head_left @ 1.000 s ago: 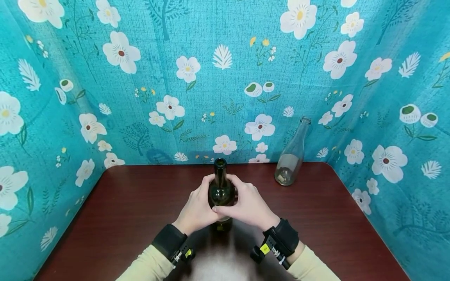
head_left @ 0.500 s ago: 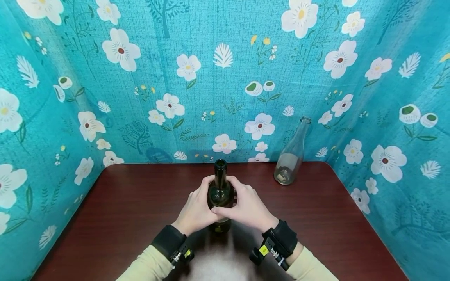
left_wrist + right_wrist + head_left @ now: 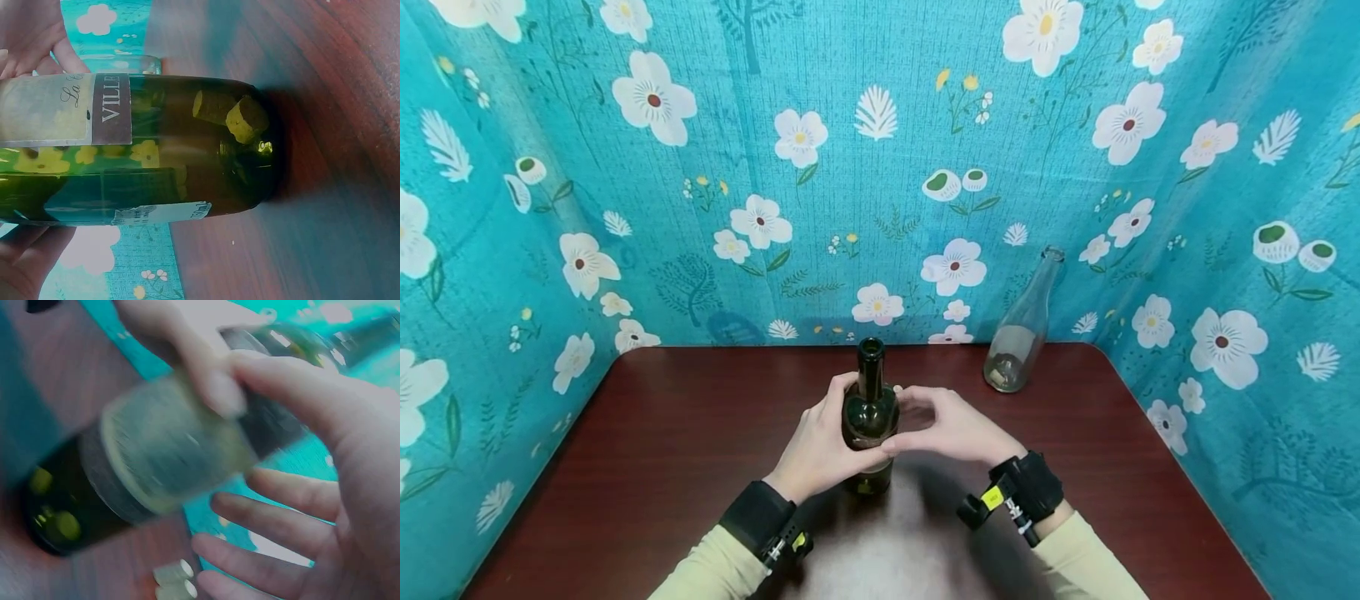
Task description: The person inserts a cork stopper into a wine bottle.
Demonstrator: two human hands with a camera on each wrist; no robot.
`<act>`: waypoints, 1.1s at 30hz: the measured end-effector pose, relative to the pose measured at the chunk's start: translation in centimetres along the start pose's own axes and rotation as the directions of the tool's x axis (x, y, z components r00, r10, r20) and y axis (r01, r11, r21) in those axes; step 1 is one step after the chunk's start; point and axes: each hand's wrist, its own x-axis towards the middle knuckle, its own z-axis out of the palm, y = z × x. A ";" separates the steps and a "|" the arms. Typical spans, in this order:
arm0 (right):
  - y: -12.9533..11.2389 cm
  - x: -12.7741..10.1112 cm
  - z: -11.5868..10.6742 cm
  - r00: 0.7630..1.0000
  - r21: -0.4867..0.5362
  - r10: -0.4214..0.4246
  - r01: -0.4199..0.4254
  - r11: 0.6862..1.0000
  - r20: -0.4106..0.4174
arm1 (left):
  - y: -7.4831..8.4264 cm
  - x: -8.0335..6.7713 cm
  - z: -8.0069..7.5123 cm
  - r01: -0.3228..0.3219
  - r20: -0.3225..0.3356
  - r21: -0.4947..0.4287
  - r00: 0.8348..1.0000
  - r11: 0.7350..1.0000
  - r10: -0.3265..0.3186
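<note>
From the head view, I see the dark bottle [image 3: 870,414] on the table [image 3: 700,433], left hand [image 3: 822,442] clamped round it, right hand [image 3: 962,427] at its right side. Left wrist: corks [image 3: 248,120] lie inside it. Right wrist: the right fingers [image 3: 275,520] spread apart beside it.

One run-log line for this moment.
left hand: grips green bottle | right hand: beside it, not gripping | corks: inside green bottle | clear bottle: behind, right

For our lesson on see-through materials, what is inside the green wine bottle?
Two corks show through the green wine bottle near its base. Its large label covers part of the inside, which cannot be seen.
</note>
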 end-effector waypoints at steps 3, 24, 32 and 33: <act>0.6 0.1 -1.5 1.000 -0.032 0.002 -0.003 0.999 -0.030 | 0.2 0.2 0.0 0.013 -0.002 -0.008 1.000 1.000 -0.013; 12.4 6.5 0.3 0.944 -0.390 0.085 -0.213 0.896 -0.320 | 0.3 0.0 0.1 0.048 -0.002 0.000 0.999 0.999 -0.048; 12.2 7.8 1.9 0.968 -0.521 -0.032 -0.107 0.847 -0.251 | 0.4 0.2 0.1 0.051 0.008 -0.014 0.999 0.999 -0.051; 12.1 7.8 2.1 0.967 -0.518 -0.037 -0.104 0.849 -0.254 | 0.4 0.2 0.1 0.055 0.010 -0.015 0.998 0.998 -0.054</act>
